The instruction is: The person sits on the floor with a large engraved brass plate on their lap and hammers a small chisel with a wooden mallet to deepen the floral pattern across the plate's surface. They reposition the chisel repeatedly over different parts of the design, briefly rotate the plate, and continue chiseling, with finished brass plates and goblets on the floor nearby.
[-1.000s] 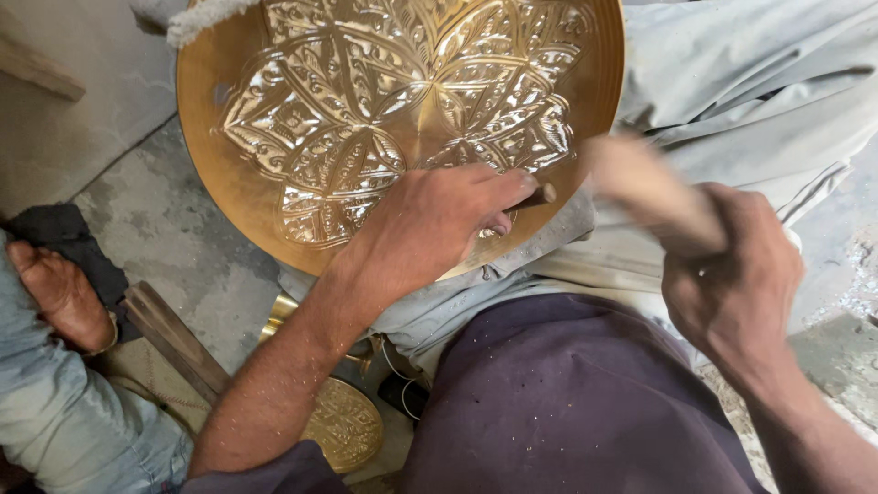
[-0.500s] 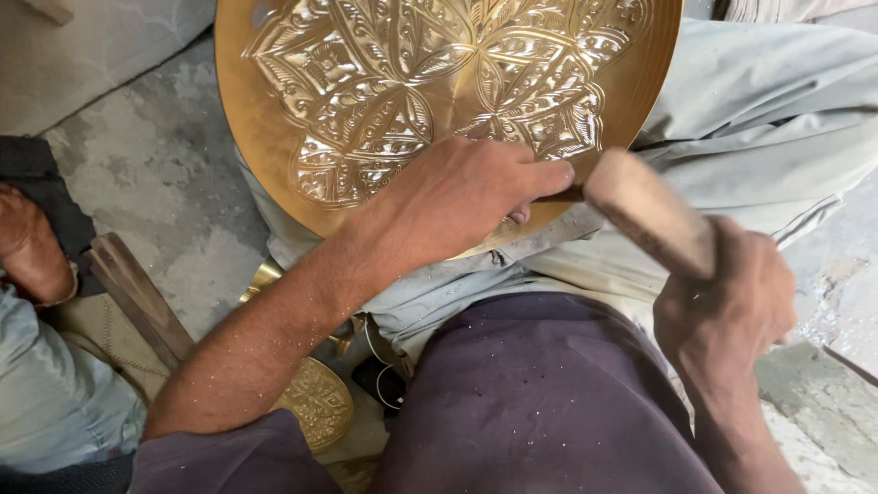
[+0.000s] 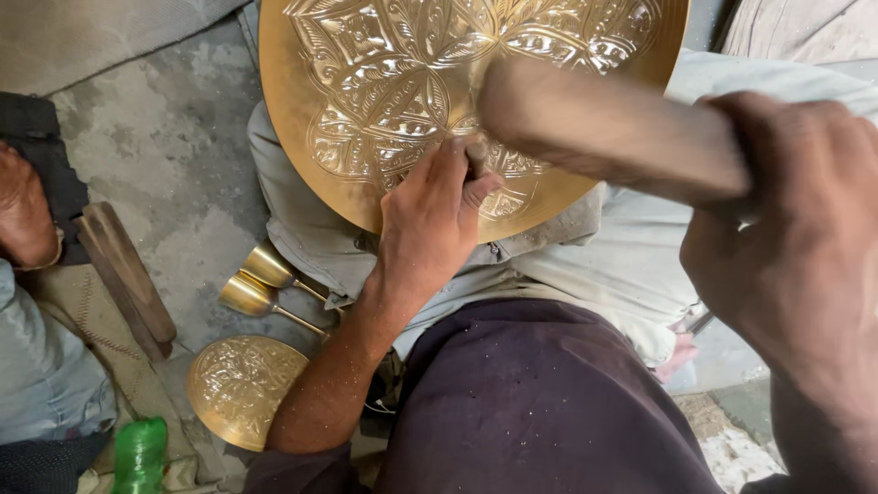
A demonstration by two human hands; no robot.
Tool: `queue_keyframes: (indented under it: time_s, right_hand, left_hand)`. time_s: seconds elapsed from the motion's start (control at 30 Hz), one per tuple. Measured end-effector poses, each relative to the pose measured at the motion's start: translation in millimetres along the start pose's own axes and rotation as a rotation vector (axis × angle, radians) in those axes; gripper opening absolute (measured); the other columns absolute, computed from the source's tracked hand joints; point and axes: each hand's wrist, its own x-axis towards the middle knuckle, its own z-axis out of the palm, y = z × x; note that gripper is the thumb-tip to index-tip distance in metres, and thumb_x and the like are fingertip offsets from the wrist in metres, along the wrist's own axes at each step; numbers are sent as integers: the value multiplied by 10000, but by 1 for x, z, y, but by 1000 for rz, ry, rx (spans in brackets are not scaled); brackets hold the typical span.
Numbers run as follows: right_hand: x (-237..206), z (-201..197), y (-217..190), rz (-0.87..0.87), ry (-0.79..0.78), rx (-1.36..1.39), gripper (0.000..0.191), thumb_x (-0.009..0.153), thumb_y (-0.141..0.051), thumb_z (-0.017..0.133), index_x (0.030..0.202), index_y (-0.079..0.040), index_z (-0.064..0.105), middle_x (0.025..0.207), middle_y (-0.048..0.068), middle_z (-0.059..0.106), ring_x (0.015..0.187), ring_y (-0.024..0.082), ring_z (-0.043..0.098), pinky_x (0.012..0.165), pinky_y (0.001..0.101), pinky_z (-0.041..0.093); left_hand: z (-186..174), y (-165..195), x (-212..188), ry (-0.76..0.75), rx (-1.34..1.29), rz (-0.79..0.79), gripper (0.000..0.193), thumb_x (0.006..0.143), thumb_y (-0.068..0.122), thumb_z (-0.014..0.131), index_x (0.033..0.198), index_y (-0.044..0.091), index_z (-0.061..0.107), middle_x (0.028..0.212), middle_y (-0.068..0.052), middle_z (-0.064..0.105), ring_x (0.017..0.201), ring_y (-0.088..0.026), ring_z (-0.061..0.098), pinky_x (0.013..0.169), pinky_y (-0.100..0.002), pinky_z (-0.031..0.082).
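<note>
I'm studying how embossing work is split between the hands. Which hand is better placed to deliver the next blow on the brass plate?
The right hand, probably. Its grip is closed around the wooden mallet, raised over the engraved brass plate. The left hand rests on the plate, seemingly pinching a small tool against it, so it can only steady things.

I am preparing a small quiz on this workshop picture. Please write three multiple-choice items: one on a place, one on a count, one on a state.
1. Where does the left hand rest?
A. on the lower rim of the big brass plate
B. on the green bottle
C. on the floor

2. How many small brass goblets lie on the floor?
A. none
B. two
C. five

3. What is the state of the right hand?
A. open and flat
B. out of sight
C. closed around a wooden mallet

Answers:
1 A, its fingers press on the engraved surface near the rim.
2 B, two cups lie side by side.
3 C, the fist wraps the blurred handle.
</note>
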Motion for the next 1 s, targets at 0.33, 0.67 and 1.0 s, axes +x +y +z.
queue_keyframes:
  time_s: [0.33,0.67,1.0]
  right_hand:
    - [-53,32,27,355,149,340,341,934,-40,758,1224,54,605,1057,162,746,913,264,725,824,347,569]
    - [-157,151,64,916,70,827,352,877,-185,828,1104,43,687,962,161,725,841,226,693,765,368,542]
    - [-159,147,81,944,136,912,347,849,-228,829,1042,39,723,916,108,735,796,185,677,735,344,532]
  left_hand:
    - [-25,30,-28,296,-222,-49,134,1047,41,698,1125,25,590,1174,-153,665,989,-204,753,767,-294,638]
    - [-43,32,-106,474,-274,-432,324,1018,150,689,1197,-68,530,1198,-154,667,840,-162,737,663,-264,639]
    - [-24,6,-68,458,-106,-499,216,1014,177,735,1091,5,629,808,-98,723,699,-152,686,640,-318,557]
